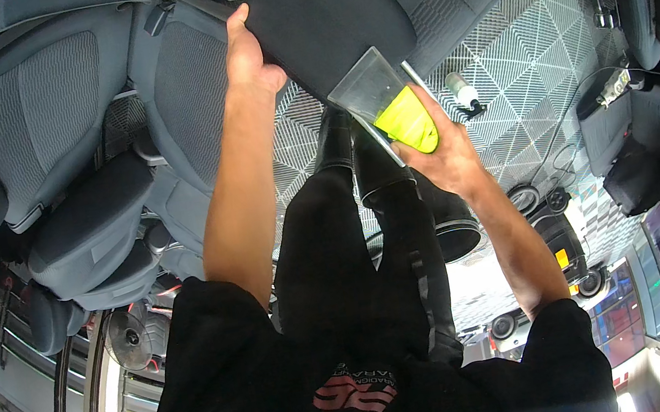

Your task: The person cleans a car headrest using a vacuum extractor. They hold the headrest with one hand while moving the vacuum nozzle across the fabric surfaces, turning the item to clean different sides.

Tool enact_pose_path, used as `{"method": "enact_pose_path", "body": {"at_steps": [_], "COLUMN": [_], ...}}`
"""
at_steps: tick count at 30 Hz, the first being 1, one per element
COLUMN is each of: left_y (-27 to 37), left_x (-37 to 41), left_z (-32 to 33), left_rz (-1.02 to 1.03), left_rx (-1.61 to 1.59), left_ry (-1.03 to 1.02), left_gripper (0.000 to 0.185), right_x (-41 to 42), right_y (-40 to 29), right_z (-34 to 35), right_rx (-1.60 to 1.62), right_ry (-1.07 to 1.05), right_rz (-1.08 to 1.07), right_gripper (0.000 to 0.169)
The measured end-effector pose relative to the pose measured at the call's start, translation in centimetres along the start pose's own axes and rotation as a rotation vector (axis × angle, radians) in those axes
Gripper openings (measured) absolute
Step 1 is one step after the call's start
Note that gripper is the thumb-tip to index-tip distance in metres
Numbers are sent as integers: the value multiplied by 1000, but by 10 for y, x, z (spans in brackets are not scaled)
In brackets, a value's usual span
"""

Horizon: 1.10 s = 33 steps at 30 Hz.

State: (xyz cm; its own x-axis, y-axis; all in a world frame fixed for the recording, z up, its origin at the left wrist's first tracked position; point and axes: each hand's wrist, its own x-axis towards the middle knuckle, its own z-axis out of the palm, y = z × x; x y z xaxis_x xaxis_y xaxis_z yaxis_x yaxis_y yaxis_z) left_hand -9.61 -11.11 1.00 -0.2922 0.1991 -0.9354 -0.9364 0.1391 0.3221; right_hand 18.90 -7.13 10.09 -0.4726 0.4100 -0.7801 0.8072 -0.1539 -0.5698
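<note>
A dark fabric car headrest (334, 20) is held out over the seat cushions, its metal posts pointing back towards me. My left hand (249, 58) grips its left edge, thumb on the near face. At the post end, my right hand (443, 150) is closed around a neon-yellow cloth (410, 120). A clear plastic piece (365, 79) lies against the cloth and the headrest's lower edge. One metal post (416, 78) shows beside my right fingers. Whether these fingers also grip a post is hidden.
Grey fabric car seats (67, 98) stand at the left and top. On the patterned floor (510, 38) lies a bottle with a black pump top (462, 90). A cable (561, 126) runs across the right. A floor fan (127, 340) stands at lower left. Another seat (631, 122) is at right.
</note>
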Motion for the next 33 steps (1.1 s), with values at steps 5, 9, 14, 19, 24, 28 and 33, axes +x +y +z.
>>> {"method": "enact_pose_path", "body": {"at_steps": [5,9,14,19,24,28,33], "left_y": [0,0,0,2,4,7,-20], "left_x": [15,14,14,17,22,20,-11], "left_z": [-5,-2,-4,-4,-5,-5,-2], "left_rz": [-25,-42,-37,-45,-39,-55,3], "left_rx": [1,23,47,72,79,103,238], "left_ry": [-10,20,15,25,62,13,22], "left_gripper": [61,61,61,61,59,65,80], "right_x": [-3,-4,-3,-4,-3,0,2], "right_y": [2,16,17,20,22,36,33], "right_z": [2,5,6,6,5,9,10], "right_rx": [-8,-21,-22,-10,-19,22,33], "right_ry": [-2,20,12,-6,-17,0,-28], "right_rz": [60,18,16,41,55,29,82], "right_gripper": [91,90,90,93,94,94,94]}}
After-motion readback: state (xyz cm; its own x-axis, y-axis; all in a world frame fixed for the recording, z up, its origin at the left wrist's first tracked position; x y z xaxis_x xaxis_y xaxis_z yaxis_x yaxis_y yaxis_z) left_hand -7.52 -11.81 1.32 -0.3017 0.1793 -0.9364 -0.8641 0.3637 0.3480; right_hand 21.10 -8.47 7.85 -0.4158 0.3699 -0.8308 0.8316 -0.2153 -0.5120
